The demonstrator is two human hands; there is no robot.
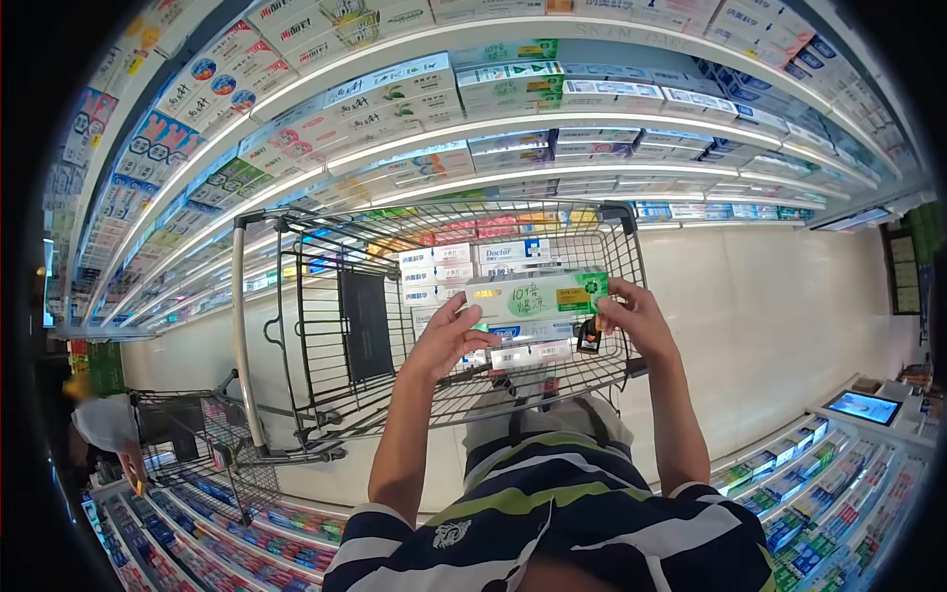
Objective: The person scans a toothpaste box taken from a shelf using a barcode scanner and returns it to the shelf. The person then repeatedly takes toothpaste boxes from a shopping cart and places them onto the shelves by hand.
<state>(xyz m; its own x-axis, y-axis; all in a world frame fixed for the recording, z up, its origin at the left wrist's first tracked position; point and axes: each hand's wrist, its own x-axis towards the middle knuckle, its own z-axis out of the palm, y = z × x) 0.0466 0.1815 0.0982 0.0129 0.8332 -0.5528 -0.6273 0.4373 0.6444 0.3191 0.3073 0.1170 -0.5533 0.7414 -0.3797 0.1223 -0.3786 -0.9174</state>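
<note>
Brightly lit shelves (612, 32), one ledge lettered "SKIN CARE," carry rows of boxed goods, green-and-white cartons (510, 89) among them, along a shop aisle with a pale, glossy floor (779, 335). At far left, a person in a white top (104, 424) is beside a wire cart (209, 449), an arm lowered toward colorful packs (266, 543). At lower right, a blue-lit screen (863, 406) sits near tiered rows of packaged products (829, 518).

held carton (533, 297), small print (573, 299) seemingly illegible
</note>
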